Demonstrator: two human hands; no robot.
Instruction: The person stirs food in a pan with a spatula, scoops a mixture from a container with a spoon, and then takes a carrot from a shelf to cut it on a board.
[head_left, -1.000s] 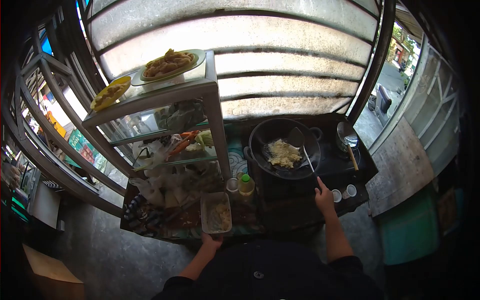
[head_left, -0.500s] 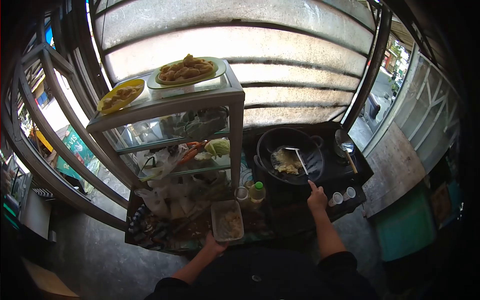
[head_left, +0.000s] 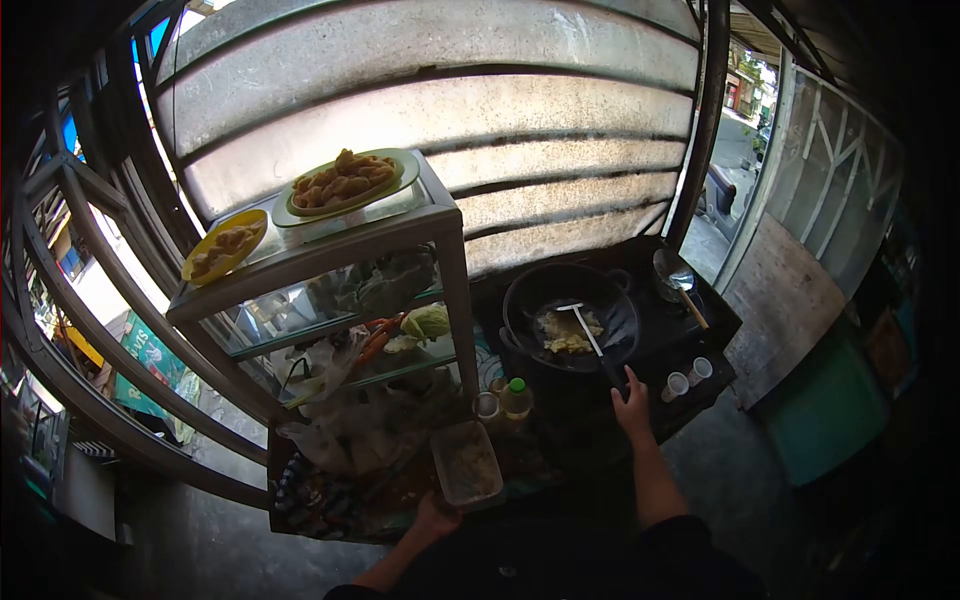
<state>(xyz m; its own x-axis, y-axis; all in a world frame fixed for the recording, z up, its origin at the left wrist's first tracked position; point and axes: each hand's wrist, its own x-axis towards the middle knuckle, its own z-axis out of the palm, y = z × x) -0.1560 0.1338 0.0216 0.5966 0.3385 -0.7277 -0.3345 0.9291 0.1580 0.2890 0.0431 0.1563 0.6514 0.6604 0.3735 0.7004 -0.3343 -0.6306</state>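
Note:
In the head view my right hand (head_left: 632, 408) is closed round the dark handle of a spatula (head_left: 586, 330). The spatula's pale head rests in a black wok (head_left: 516, 300), over yellowish frying food (head_left: 568, 338). My left hand (head_left: 437, 518) is at the lower edge of a clear plastic container (head_left: 468, 463), its fingers closed on the rim, partly hidden. Some pale food lies inside the container. A bottle with a green cap (head_left: 517, 399) and a cup (head_left: 486, 405) stand just behind it.
A glass cabinet (head_left: 455, 300) at the left holds vegetables; a plate of fried food (head_left: 345, 185) and a yellow dish (head_left: 225, 245) sit on top. Two white cups (head_left: 689, 377) stand right of my right hand. A ladle (head_left: 683, 285) lies at the far right burner.
The camera view has shifted, so the cabinet sits lower. The spatula's head has moved slightly across the food in the wok. My left hand stays at the container.

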